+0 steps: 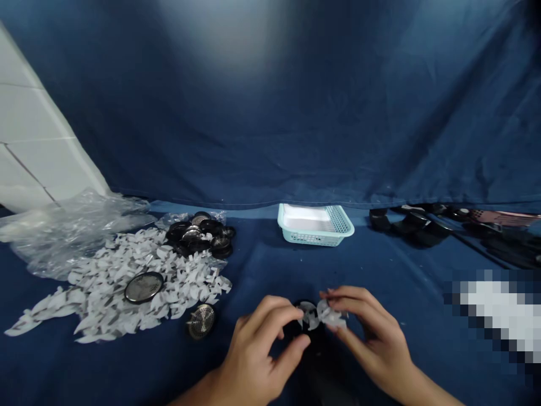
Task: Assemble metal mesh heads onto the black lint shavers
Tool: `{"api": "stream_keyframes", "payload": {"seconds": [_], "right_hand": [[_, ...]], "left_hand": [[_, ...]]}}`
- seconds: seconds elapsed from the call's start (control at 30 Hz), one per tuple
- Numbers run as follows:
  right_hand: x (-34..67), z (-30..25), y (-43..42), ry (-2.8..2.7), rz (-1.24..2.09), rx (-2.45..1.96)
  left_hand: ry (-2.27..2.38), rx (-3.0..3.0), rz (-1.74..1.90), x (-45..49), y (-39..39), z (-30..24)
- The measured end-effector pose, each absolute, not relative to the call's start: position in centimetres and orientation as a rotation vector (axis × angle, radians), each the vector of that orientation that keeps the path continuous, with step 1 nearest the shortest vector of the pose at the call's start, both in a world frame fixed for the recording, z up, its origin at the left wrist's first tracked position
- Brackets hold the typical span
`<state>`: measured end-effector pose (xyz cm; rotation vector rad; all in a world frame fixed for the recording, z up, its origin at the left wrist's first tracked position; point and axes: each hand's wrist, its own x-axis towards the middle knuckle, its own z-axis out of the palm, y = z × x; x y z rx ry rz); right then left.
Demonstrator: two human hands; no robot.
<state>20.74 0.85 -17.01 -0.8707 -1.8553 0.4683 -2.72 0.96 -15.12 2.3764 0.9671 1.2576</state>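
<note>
Near the bottom centre, my left hand (270, 344) curls its fingers and thumb around the left side of a dark round part (301, 305). A small white plastic piece (311, 320) lies over that part, by my left fingertips. My right hand (367, 332) pinches a few translucent white plastic pieces (330, 316) between thumb and fingers, right beside the round part. Below the hands, a blurred black shape (316, 366) is hard to make out. To the left of my left hand lies a round perforated metal disc (202, 321) with a dark rim.
A wide pile of white plastic pieces (114, 282) covers the left, with a round metal-faced disc (144, 287) on it. Behind are black round parts (198, 234) and clear plastic bags (76, 225). A light-blue basket (315, 238) stands at the back; black utensils (422, 228) lie right.
</note>
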Motion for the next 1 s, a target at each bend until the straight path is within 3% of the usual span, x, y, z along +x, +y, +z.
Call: {"api": "stream_keyframes", "payload": {"seconds": [0.7, 1.0], "right_hand": [[18.5, -13.9, -1.1, -2.036, 0.16, -0.665], [18.8, -14.4, -1.3, -2.036, 0.217, -0.721]], "left_hand": [[0.72, 2.361, 1.488, -2.2, -0.5, -14.4], [0.722, 2.349, 1.487, -2.0, -0.6, -14.0]]}}
